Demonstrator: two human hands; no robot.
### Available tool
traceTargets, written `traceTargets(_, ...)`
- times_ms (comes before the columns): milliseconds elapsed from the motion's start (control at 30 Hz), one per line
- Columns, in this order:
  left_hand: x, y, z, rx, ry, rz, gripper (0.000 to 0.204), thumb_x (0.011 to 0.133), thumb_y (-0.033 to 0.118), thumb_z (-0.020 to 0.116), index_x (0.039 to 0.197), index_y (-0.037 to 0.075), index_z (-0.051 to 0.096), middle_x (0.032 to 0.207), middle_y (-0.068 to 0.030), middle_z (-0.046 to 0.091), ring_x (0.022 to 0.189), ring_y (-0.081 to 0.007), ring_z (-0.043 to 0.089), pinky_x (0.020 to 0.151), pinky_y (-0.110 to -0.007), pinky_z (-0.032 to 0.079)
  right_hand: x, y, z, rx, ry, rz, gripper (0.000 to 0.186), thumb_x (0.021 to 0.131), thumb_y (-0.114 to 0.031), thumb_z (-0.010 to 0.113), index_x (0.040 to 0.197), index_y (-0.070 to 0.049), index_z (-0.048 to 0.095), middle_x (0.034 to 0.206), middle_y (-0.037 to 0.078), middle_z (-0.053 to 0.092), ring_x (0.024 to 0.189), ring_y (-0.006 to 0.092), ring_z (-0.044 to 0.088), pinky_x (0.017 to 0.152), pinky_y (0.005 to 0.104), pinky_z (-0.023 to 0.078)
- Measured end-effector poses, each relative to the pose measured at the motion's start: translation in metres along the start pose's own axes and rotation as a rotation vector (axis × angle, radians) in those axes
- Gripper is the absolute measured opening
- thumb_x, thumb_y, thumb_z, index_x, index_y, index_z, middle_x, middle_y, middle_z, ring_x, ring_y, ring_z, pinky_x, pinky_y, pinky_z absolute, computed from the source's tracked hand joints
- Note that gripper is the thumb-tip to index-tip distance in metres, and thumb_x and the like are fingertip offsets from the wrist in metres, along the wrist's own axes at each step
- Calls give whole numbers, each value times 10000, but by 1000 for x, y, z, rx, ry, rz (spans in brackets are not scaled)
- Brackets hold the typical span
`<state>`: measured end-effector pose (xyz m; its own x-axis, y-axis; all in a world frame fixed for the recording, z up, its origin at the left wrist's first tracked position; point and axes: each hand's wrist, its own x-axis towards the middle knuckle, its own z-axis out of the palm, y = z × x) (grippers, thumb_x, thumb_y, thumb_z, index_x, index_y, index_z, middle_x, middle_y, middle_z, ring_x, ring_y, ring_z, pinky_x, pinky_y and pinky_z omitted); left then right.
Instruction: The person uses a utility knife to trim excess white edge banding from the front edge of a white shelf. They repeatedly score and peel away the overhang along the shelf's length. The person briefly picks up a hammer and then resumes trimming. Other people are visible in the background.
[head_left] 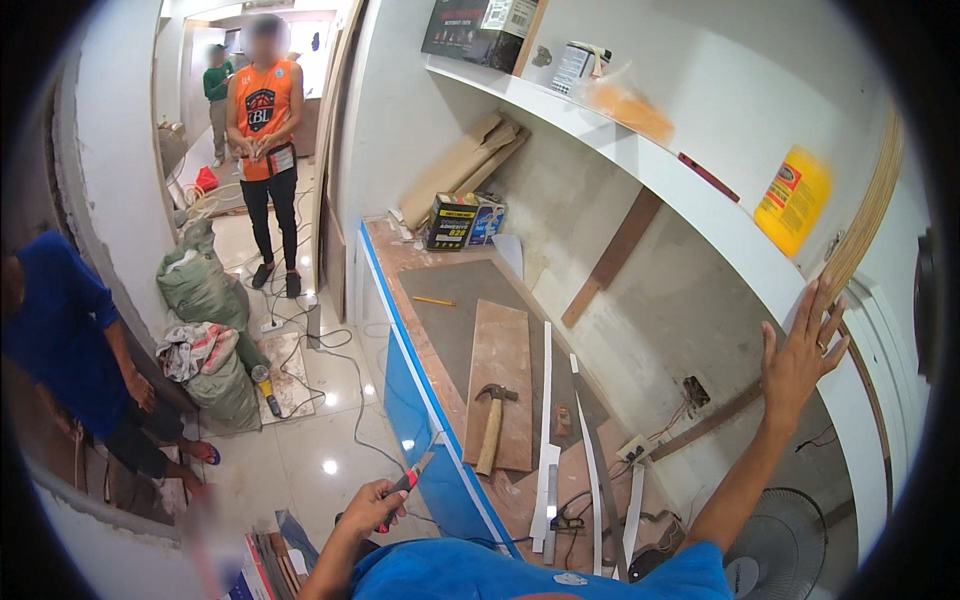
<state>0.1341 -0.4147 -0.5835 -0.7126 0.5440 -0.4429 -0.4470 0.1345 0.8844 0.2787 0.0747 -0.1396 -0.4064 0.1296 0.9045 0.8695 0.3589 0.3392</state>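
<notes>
My left hand (366, 510) is closed around a red and black utility knife (406, 484), its blade pointing up and to the right beside the blue-edged counter. My right hand (796, 350) is raised at the right, fingers stretched out against the lower end of a light wood strip (866, 235) by the white shelf edge (665, 155). A claw hammer (490, 430) lies across a brown board (505, 350) on the counter. Thin white strips (545, 420) lie to the right of that board, and a yellow pencil (434, 301) rests farther back.
A yellow bottle (793, 203) and a can (580, 68) stand on the shelf. Adhesive tins (452, 222) sit at the counter's far end. A fan (775, 550) is low at right. Sacks (205, 285), cords and an angle grinder (266, 390) lie on the floor; other people stand at left.
</notes>
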Motion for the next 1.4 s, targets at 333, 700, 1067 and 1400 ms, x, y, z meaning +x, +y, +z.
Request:
traceTargets(333,24,86,-138,135,-21,16,247,1021,272,683,1053,29,647,788,-72,720,596,-140,657,499,-295,503,5,-54,-11,-80,33,222,828,960,-268,723,1666,-164,304,1758,39,206,1608,305,227,1244,603,251)
traceTargets(700,54,74,-214,66,15,16,263,1016,262,674,1020,5,615,769,-107,703,549,-153,633,454,-298,483,157,-362,-92,1021,363,-120,328,994,-359,692,1177,-96,761,1027,151,766,926,350,724,850,457,541)
traceTargets(1067,58,71,-215,125,-56,-84,247,1022,234,661,1057,-2,595,770,-131,707,541,-182,659,407,-310,491,213,-402,-46,705,296,-66,282,986,-328,669,839,-93,725,717,96,731,675,290,709,675,473,473)
traceTargets(1400,81,71,-213,197,-95,-28,264,1016,220,658,1046,-38,609,763,-126,707,536,-170,645,415,-303,490,222,-383,-32,578,426,-301,118,900,-179,656,806,-116,687,728,68,717,654,287,683,704,454,442)
